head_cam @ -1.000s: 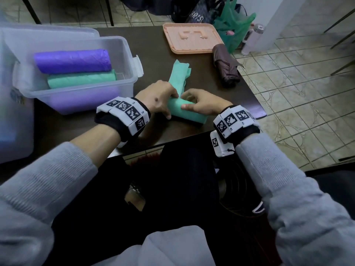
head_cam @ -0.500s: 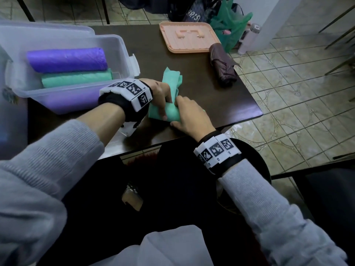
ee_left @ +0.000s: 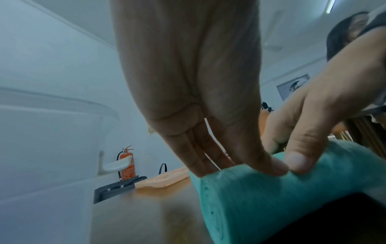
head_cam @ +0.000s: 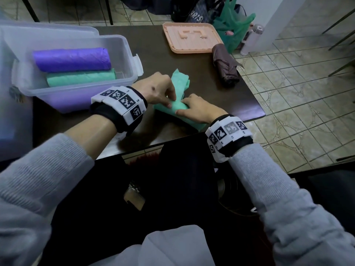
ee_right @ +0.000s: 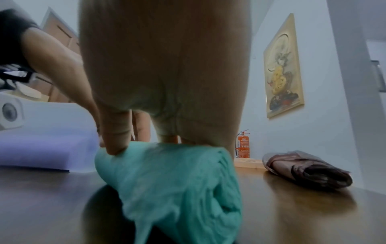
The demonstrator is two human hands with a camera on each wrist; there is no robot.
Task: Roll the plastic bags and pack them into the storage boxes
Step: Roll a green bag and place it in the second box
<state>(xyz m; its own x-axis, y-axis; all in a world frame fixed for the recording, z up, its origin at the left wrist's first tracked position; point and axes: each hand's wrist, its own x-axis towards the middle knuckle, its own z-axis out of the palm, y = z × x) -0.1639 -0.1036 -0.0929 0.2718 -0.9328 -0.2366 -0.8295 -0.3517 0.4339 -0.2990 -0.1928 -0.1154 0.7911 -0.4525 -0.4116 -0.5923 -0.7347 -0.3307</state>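
Observation:
A green plastic bag (head_cam: 177, 109) lies half rolled near the table's front edge, its flat tail (head_cam: 180, 81) pointing away from me. My left hand (head_cam: 156, 92) curls over the roll's left end, with its fingertips (ee_left: 211, 166) on top of the roll (ee_left: 261, 194). My right hand (head_cam: 199, 109) curls over the right part, thumb (ee_right: 114, 145) pressed into the near side of the roll (ee_right: 167, 173). To the left stands a clear storage box (head_cam: 126, 54) holding a purple roll (head_cam: 71, 59) and a green roll (head_cam: 80, 78).
A peach lid (head_cam: 192, 38) lies at the table's far edge. A folded brown umbrella (head_cam: 226, 66) lies near the right edge, right of the bag's tail. The table edge (head_cam: 255, 112) drops to tiled floor on the right. The box's lid (head_cam: 48, 30) stands behind the box.
Both hands have stayed on the green roll. Half a second ago they were bunched together at its left part; my right hand has since slid back to the right.

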